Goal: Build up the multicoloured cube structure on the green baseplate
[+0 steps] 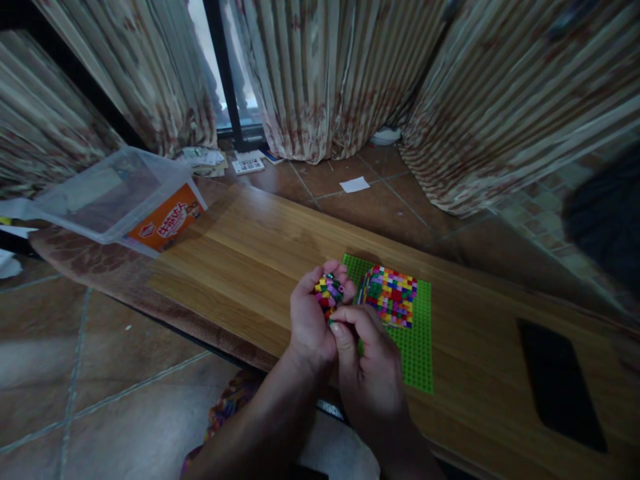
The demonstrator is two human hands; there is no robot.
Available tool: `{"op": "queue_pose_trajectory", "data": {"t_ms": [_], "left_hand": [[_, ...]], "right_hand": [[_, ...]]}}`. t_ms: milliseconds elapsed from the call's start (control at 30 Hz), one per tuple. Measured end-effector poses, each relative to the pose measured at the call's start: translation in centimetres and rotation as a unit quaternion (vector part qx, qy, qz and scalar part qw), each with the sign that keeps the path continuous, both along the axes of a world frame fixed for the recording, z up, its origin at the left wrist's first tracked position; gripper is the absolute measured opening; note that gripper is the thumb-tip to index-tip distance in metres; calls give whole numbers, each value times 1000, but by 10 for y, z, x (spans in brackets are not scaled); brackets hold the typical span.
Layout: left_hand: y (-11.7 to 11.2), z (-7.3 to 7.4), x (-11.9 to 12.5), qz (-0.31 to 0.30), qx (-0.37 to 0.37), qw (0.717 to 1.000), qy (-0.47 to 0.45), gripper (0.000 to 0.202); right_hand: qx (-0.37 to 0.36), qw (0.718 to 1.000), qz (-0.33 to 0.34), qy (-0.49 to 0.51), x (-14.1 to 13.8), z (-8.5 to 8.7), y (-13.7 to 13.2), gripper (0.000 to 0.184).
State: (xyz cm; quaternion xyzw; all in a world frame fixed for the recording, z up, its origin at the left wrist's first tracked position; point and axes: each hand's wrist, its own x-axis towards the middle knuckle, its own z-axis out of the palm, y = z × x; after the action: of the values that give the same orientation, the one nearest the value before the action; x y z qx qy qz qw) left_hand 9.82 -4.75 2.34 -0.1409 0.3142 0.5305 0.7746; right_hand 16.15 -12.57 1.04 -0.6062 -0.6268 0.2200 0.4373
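My left hand [307,320] is cupped palm up around a heap of small building bricks [329,290] in yellow, red, purple and other colours. Thumb and forefinger of my right hand [370,353] pinch together at the lower edge of that heap, on what looks like a small green building brick [332,322]. Just beyond the right hand, a block of many-coloured bricks [395,297] is built up on a green studded baseplate [423,347]. My hands hide the baseplate's left part and the near left corner of the block.
The wooden table [240,247] runs from left to right under the hands. A dark flat object [563,383], phone- or tablet-like, lies at its right. At the left end stands a clear plastic bin [105,230] with an orange label. Curtains [320,80] hang beyond, and papers [355,185] lie on the tiles.
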Motion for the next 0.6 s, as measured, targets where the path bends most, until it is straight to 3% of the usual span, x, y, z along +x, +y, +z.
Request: {"op": "queue_pose_trajectory", "data": {"t_ms": [200,400,600], "left_hand": [[0,1,-7,-14,59,998,-11,26],[7,2,-13,-9,9,1000,-14,27],[9,0,-18,-15,4,1000,1,23]], "right_hand": [[33,999,1,-42,-7,3,2,19],[69,993,38,-88,-7,2,-1,17],[31,994,88,-51,0,13,0,20]]}}
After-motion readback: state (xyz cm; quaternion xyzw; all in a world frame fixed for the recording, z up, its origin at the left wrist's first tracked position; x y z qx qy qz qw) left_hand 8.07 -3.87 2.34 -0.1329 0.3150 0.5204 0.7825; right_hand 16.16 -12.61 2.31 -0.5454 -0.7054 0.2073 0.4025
